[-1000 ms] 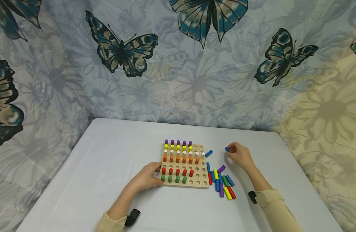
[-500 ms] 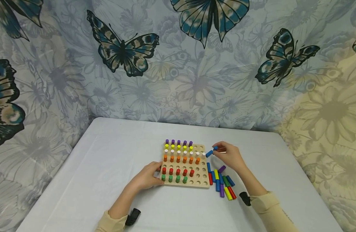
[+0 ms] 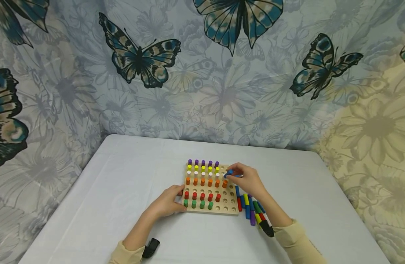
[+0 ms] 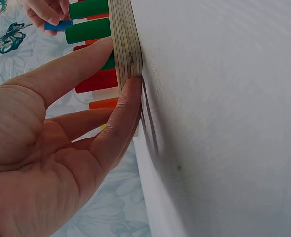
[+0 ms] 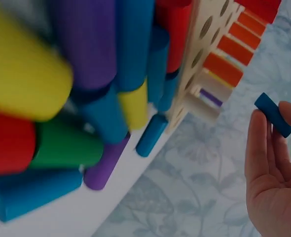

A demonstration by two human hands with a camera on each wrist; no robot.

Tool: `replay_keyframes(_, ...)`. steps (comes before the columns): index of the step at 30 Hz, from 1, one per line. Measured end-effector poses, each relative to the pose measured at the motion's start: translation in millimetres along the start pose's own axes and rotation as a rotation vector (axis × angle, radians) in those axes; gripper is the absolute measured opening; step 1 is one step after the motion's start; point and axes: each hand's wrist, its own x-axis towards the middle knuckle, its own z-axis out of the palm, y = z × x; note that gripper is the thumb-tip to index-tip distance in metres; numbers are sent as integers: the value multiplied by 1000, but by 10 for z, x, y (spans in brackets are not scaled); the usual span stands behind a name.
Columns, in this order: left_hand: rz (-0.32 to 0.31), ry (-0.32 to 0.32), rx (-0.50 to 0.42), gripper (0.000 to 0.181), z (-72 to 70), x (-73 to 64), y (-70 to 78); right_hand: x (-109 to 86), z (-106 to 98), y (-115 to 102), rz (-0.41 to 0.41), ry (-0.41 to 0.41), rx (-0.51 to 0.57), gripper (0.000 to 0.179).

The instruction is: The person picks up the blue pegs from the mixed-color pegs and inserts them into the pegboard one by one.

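Observation:
A wooden pegboard [image 3: 226, 209] lies on the white table, with rows of purple, yellow, white, orange, red and green pegs standing in it. My left hand [image 3: 167, 201] grips its near left corner; in the left wrist view the thumb and fingers pinch the layered edge [image 4: 128, 47]. Over the right part of the board, by the white row, my right hand [image 3: 250, 180] holds a blue peg [image 3: 229, 173]. The right wrist view shows that blue peg [image 5: 273, 116] tilted between thumb and fingertips. Between the orange and red rows runs a row of bare holes [image 3: 210, 190].
Loose pegs in blue, red, yellow, green and purple [image 3: 252, 218] lie right of the board, partly under my right forearm. A single blue peg [image 5: 152, 135] lies beside the board's edge. Black devices [image 3: 151, 248] sit at both wrists. A butterfly-patterned cloth [image 3: 202, 110] hangs behind.
My right hand has moved left with the blue peg, from the table right of the board to above the board's right side. The left hand stays at the board's corner.

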Motion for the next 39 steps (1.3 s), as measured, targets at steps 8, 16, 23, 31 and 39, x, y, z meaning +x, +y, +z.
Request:
replay_keyframes(8,-8,-5,-9,78,-2,-4,18,7,222,-119,51,-41,105,19)
replay_keyframes(16,-10,-7,-2,79,6,-5,14,13,393,-198,57,-111,194,19)
replay_keyframes(23,-9,-3,4,78,4,-8,0,40,549,-278,10,-150,178,18)
replay_keyframes(31,-4,-19,7,77,-3,-3,-11,70,703,-336,-27,-190,145,18)
replay_keyframes(39,0,-20,11,77,-16,1,7,88,832,-395,-101,-228,156,19)
